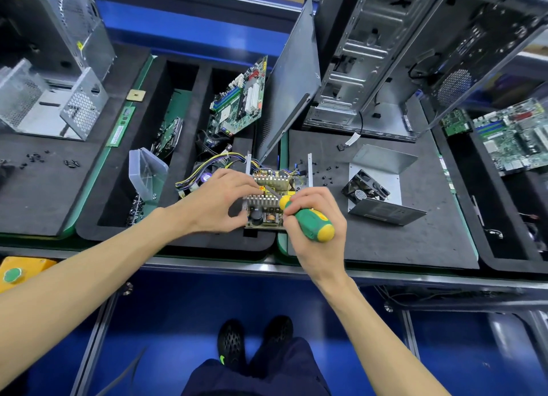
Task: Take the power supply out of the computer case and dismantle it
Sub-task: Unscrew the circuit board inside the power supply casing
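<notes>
The emptied computer case (370,60) is standing at the back of the bench, well apart from the work, so the removal step looks done. The power supply's metal cover (382,185), its fan attached, is lying aside to the right, freeing the board. The power supply board (268,200) is sitting in its open tray at the mat's near edge, close for leverage. The left hand (219,201) is curling over the board's left side, steadying it. The right hand (314,217) is gripping the green-and-yellow screwdriver (308,219), its shaft angling between the heatsinks, probably onto a board screw; the tip is hidden.
</notes>
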{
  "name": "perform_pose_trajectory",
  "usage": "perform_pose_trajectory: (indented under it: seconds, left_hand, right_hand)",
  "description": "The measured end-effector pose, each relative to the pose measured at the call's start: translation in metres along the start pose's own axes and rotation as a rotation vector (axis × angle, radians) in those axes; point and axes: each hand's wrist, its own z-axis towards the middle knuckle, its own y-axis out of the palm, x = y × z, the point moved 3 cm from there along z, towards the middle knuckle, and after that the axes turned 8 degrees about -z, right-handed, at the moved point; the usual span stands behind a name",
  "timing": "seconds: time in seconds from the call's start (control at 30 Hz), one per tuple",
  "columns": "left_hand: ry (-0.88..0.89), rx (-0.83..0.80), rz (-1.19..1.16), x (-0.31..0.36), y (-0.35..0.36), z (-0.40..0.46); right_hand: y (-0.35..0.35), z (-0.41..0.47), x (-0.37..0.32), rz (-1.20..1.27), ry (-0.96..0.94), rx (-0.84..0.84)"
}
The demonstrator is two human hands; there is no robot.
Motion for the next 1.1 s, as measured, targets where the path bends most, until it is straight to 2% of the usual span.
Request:
perform_pose_trajectory:
  seconds: [0.17, 0.37, 0.53, 0.6, 0.77, 0.87, 0.93, 1.03, 1.1]
  left_hand:
    - [-0.191, 0.131, -0.211, -0.004, -0.016, 0.029]
    - [-0.426, 0.181, -0.445, -0.001, -0.020, 0.055]
    - [-0.556, 0.045, -0.886, 0.005, -0.006, 0.086]
    - [-0.575, 0.029, -0.986, 0.004, -0.004, 0.097]
    - [-0.663, 0.066, -1.275, 0.000, 0.000, 0.126]
    - [-0.626, 0.072, -1.091, 0.001, 0.003, 0.155]
    - [-0.509, 0.034, -0.796, 0.008, 0.011, 0.179]
    - [-0.309, -0.147, -0.306, 0.021, 0.037, 0.214]
    - [-0.298, -0.289, -0.157, 0.022, 0.057, 0.230]
  right_hand:
    - [-0.010, 0.018, 0.008, -0.012, 0.019, 0.045]
    - [-0.016, 0.032, 0.020, 0.014, 0.047, 0.080]
    - [-0.019, 0.044, 0.025, 0.055, 0.047, 0.109]
    - [-0.023, 0.050, 0.029, 0.059, 0.055, 0.118]
    - [-0.047, 0.066, 0.043, 0.249, 0.296, 0.227]
    - [-0.068, 0.075, 0.052, 0.286, 0.393, 0.341]
    - [-0.078, 0.080, 0.063, 0.239, 0.466, 0.352]
    - [-0.086, 0.086, 0.079, 0.071, 0.535, 0.260]
    - [-0.087, 0.090, 0.088, -0.064, 0.526, 0.127]
